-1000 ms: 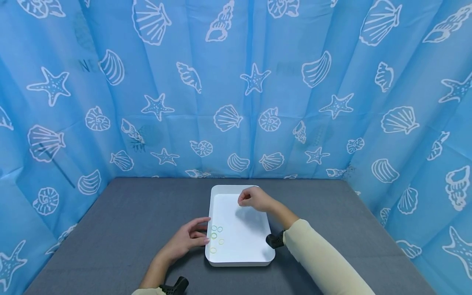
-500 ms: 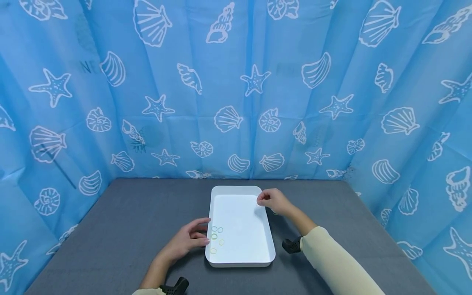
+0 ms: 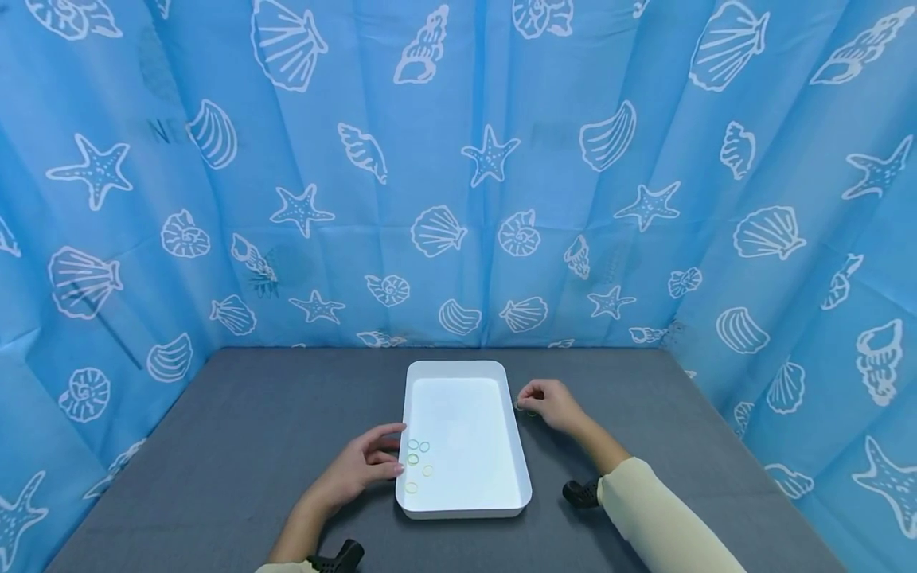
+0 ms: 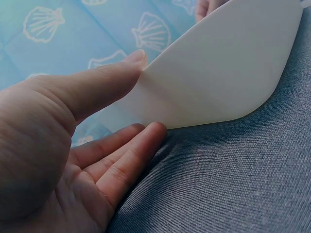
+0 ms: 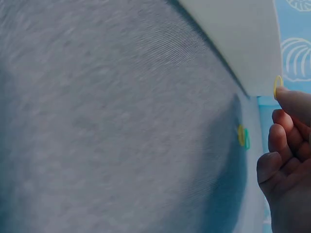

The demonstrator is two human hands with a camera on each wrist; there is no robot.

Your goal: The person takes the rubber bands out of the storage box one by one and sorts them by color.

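Blue shell-and-starfish curtains (image 3: 458, 175) wall in three sides of your bench; underneath is a grey woven cloth table cover (image 3: 251, 422). On it sits a shallow white rectangular plastic tray (image 3: 501, 374), long side running away from you.

Your left hand (image 3: 361, 471) steadies the tray's near left edge. The left wrist view shows the thumb (image 4: 104, 80) laid against the tray wall and the fingers relaxed on the cloth beneath; nothing is clasped, the hand is slack and only bracing.

Five small thin rubber bands (image 3: 416, 459), green and yellow, lie loose in the tray's near left corner, just beside that thumb.

Your right hand (image 3: 550, 402) is down on the cloth just right of the tray's far right corner, fingers curled. In the right wrist view one yellow band (image 5: 277, 86) sits pinched at a fingertip, and two more small bands (image 5: 243, 136), yellow and green, lie on the cloth just beyond, touching or overlapping.

Step in hand, as judged: collecting loose bands from the cloth for the tray. The next move calls for a fine fingertip pinch on flat, thin rings, or a carry over the rim with the one already held; the left hand should hold the tray from sliding.

Against one second ago: your right hand was over the tray's far end; it has crossed the right rim and dropped to the cloth. Left hand and tray bands are unchanged.
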